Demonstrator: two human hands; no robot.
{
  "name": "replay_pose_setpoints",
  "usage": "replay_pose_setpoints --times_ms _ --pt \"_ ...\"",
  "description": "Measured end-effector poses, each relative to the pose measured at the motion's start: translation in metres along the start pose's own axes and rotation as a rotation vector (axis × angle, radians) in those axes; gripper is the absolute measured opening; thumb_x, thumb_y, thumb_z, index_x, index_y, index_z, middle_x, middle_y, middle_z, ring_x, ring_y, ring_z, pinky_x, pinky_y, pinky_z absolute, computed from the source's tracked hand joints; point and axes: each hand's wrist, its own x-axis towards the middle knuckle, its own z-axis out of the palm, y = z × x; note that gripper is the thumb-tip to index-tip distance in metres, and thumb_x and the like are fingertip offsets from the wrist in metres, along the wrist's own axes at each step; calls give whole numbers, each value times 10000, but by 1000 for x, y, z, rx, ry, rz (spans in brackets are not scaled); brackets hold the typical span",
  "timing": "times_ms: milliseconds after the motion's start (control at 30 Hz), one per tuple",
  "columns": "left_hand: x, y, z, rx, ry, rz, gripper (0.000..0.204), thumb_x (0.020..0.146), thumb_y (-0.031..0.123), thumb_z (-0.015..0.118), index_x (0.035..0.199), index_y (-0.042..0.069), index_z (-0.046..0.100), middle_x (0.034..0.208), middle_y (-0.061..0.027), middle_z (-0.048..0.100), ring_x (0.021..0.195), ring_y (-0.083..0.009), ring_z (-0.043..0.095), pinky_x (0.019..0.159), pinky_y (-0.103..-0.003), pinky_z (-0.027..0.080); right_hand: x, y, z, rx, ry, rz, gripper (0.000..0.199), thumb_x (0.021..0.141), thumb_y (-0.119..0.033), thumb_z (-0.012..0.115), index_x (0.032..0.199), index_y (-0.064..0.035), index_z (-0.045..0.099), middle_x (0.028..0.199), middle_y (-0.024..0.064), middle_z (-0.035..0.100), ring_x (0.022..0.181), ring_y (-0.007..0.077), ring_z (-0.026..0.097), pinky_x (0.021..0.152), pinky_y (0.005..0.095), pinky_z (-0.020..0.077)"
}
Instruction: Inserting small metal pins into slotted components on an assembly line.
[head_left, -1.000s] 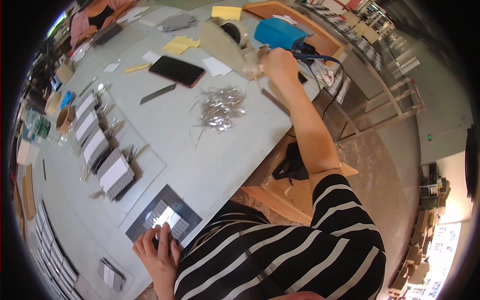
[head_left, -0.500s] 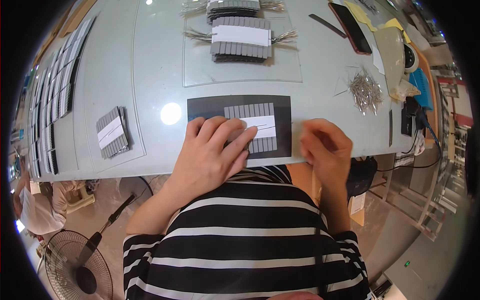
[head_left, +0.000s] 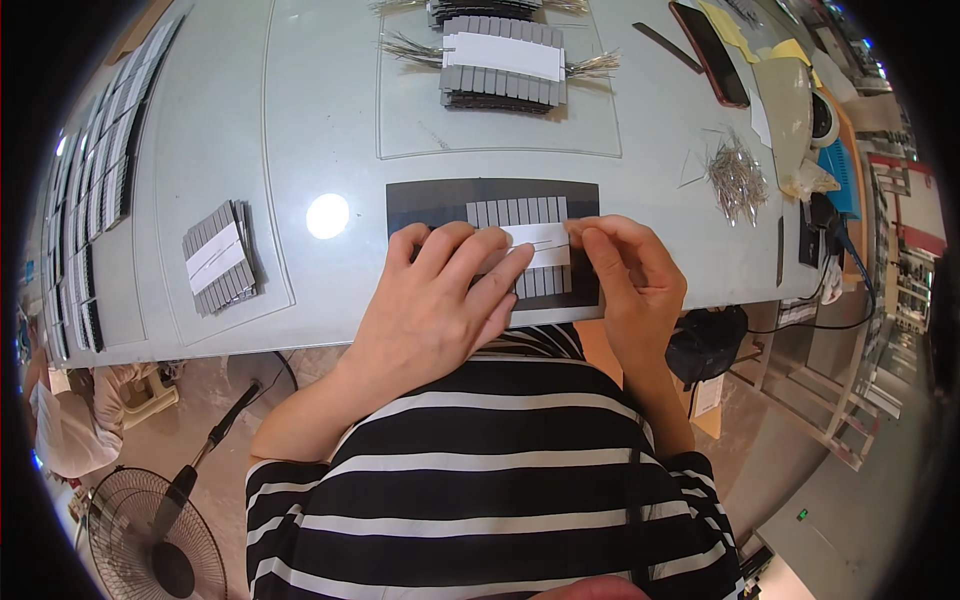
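A grey slatted piece with a white band across its middle lies on a dark rectangular mat at the table's front edge. Thin dark lines run along the band. My left hand lies over the left part of the piece, fingers spread, pressing on the band and hiding that side. At the band's right end, my right hand has its thumb and forefinger pinched together. Whatever sits between those fingertips is too small to make out.
A small stack of similar pieces lies to the left; a larger stack with wire ends stands beyond the mat. On the right are a heap of thin metal wires, a phone and a dark flat strip. Long rows of strips line the far left.
My right hand has moved left and up from beside the mat to the right end of the white band. The left hand stays on the piece. The whole view has shifted slightly.
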Motion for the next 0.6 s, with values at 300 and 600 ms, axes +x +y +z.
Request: replay_pose_setpoints --times_ms 300,600 --pt "0 1 -2 -9 -8 0 482 815 191 733 1284 137 634 1208 -46 564 1109 -254 515 952 -423 372 -4 8 5 -418 61 -259 98 833 -183 783 902 -116 799 1574 168 359 1431 328 253 1139 440 204" --pt "0 2 -2 -17 -9 -2 492 812 183 736 1289 139 628 1212 -46 560 1112 -255 512 952 -423 372 -6 5 7 -502 39 -243 79 829 -147 782 878 -85 785 1570 130 388 1425 304 274 1146 425 203"
